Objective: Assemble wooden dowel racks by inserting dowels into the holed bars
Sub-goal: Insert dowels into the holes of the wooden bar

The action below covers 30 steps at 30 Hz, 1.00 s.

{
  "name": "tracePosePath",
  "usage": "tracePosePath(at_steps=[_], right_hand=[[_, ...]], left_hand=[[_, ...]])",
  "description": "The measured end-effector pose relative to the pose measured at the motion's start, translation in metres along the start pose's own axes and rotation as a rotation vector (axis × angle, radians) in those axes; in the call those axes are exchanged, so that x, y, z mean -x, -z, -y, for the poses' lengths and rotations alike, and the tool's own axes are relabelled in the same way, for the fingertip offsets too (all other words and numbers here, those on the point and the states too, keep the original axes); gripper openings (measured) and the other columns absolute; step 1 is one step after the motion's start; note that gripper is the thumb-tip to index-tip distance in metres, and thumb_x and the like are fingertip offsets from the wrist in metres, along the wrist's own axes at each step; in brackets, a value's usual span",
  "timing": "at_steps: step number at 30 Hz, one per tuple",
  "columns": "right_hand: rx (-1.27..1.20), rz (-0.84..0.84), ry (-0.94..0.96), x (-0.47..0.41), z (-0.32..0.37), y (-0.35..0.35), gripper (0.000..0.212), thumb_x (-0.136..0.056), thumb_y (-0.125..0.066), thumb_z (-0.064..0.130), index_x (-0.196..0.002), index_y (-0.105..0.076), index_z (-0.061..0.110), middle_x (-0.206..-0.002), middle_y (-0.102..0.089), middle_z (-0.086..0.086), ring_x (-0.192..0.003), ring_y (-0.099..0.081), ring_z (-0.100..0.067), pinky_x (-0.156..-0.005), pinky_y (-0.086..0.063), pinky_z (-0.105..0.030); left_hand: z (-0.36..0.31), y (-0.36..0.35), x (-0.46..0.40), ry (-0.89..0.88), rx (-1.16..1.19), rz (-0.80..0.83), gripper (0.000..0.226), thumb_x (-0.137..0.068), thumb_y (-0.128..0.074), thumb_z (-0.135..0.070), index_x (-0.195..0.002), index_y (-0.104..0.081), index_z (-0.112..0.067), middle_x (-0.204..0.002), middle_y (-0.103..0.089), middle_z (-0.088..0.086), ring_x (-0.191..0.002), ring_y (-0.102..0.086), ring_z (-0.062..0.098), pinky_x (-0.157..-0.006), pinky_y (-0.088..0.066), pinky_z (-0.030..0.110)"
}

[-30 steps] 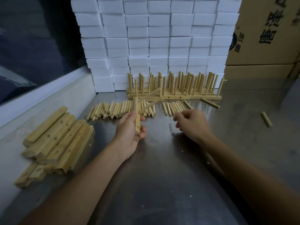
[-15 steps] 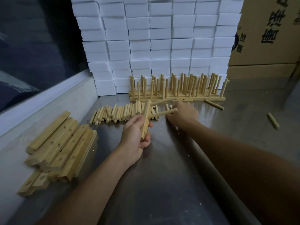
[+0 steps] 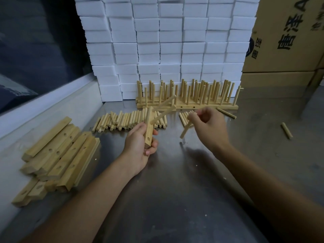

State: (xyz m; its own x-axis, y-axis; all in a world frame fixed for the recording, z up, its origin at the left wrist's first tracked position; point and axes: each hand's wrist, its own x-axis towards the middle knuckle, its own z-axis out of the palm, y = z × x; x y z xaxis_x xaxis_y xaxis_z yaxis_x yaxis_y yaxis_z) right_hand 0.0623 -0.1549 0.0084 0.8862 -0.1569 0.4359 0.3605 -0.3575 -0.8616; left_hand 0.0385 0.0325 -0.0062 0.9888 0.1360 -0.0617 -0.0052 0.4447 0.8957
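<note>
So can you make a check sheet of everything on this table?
Surface: metal table, small crumbs on it.
Job's things: holed bar with two dowels in; loose dowels; spare bars; finished racks.
Clutter: stray dowel lying apart.
Grips: left hand holds the bar; right hand pinches a dowel.
Cables: nothing seen.
Surroundings: white blocks, cardboard boxes.

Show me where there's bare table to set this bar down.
Bare steel table near you, between the forearms, and right of the right hand toward the stray dowel. Crowded: stacked bars left, loose dowels and finished racks behind.
</note>
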Motion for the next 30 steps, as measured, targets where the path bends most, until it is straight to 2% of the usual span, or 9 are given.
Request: tracePosePath(at_steps=[3, 6, 10, 15, 19, 22, 25, 28, 30], right_hand=[[-0.061, 0.087, 0.082, 0.011, 0.005, 0.001, 0.007, -0.098, -0.055, 0.031, -0.099, -0.054, 0.024, -0.077, -0.070, 0.001, -0.071, -0.068, -0.006, -0.063, -0.058, -0.025], [0.084, 0.199, 0.254, 0.020, 0.011, -0.001, 0.019, -0.099, -0.048, 0.037, -0.107, -0.059, 0.024, -0.075, -0.062, -0.002, -0.063, -0.059, -0.014, -0.056, -0.054, -0.034], [0.241, 0.385, 0.335, 0.033, 0.011, -0.011, 0.024, -0.099, -0.053, 0.033, -0.114, -0.068, 0.022, -0.072, -0.061, 0.009, -0.063, -0.056, -0.006, -0.058, -0.044, -0.018], [0.172, 0.384, 0.400, 0.042, 0.020, -0.021, 0.021, -0.093, -0.061, 0.012, -0.110, -0.074, 0.016, -0.079, -0.070, 0.007, -0.066, -0.060, -0.006, -0.061, -0.046, -0.015], [0.238, 0.463, 0.444, 0.042, 0.022, -0.020, 0.026, -0.095, -0.064, 0.023, -0.119, -0.072, 0.020, -0.090, -0.074, 0.009, -0.062, -0.056, 0.004, -0.062, -0.043, -0.015], [0.247, 0.478, 0.462, 0.044, 0.022, -0.019, 0.026, -0.095, -0.065, 0.025, -0.120, -0.072, 0.021, -0.086, -0.070, 0.016, -0.059, -0.054, 0.007, -0.058, -0.036, -0.010], [0.238, 0.458, 0.469, 0.046, 0.024, -0.020, 0.024, -0.095, -0.065, 0.025, -0.117, -0.074, 0.022, -0.088, -0.073, 0.015, -0.059, -0.054, 0.011, -0.059, -0.036, -0.008], [0.375, 0.408, 0.547, 0.047, 0.029, -0.019, 0.022, -0.094, -0.064, 0.029, -0.112, -0.075, 0.030, -0.088, -0.074, 0.015, -0.059, -0.050, 0.009, -0.057, -0.037, -0.016], [0.497, 0.366, 0.611, 0.047, 0.035, -0.017, 0.020, -0.092, -0.063, 0.031, -0.107, -0.076, 0.034, -0.084, -0.073, 0.015, -0.065, -0.057, 0.000, -0.054, -0.039, -0.021]], left_hand=[[-0.001, 0.000, 0.001, 0.036, 0.006, 0.011, 0.022, -0.107, -0.032, -0.017, -0.102, -0.052, -0.007, -0.068, -0.047, 0.007, -0.039, -0.039, 0.012, -0.029, -0.019, 0.016], [-0.002, 0.001, 0.002, 0.090, 0.039, 0.033, 0.026, -0.107, -0.031, -0.024, -0.098, -0.051, -0.010, -0.061, -0.042, 0.002, -0.038, -0.035, 0.011, -0.028, -0.017, 0.016], [-0.004, 0.000, 0.004, 0.092, 0.020, 0.043, 0.029, -0.106, -0.033, -0.029, -0.097, -0.052, -0.009, -0.055, -0.039, 0.001, -0.035, -0.033, 0.010, -0.028, -0.014, 0.014], [-0.002, -0.002, 0.005, 0.050, -0.074, 0.057, 0.034, -0.104, -0.035, -0.029, -0.097, -0.058, -0.006, -0.053, -0.042, 0.002, -0.033, -0.033, 0.011, -0.028, -0.016, 0.013], [-0.003, -0.001, 0.005, 0.089, -0.086, 0.081, 0.042, -0.106, -0.032, -0.039, -0.082, -0.050, -0.010, -0.047, -0.047, 0.005, -0.028, -0.034, 0.013, -0.028, -0.017, 0.012], [-0.002, -0.002, 0.005, 0.093, -0.110, 0.074, 0.048, -0.105, -0.029, -0.044, -0.075, -0.045, -0.010, -0.042, -0.045, 0.005, -0.027, -0.034, 0.013, -0.029, -0.018, 0.011], [0.000, -0.002, 0.005, 0.075, -0.121, 0.060, 0.049, -0.106, -0.028, -0.044, -0.075, -0.044, -0.009, -0.039, -0.042, 0.004, -0.027, -0.034, 0.013, -0.029, -0.017, 0.011], [0.003, -0.002, 0.004, 0.054, -0.141, 0.076, 0.046, -0.106, -0.028, -0.043, -0.079, -0.045, -0.010, -0.040, -0.041, 0.004, -0.028, -0.033, 0.014, -0.031, -0.016, 0.011], [0.004, -0.002, 0.004, 0.028, -0.149, 0.097, 0.044, -0.105, -0.030, -0.043, -0.082, -0.047, -0.010, -0.042, -0.040, 0.004, -0.029, -0.032, 0.015, -0.033, -0.017, 0.011]])
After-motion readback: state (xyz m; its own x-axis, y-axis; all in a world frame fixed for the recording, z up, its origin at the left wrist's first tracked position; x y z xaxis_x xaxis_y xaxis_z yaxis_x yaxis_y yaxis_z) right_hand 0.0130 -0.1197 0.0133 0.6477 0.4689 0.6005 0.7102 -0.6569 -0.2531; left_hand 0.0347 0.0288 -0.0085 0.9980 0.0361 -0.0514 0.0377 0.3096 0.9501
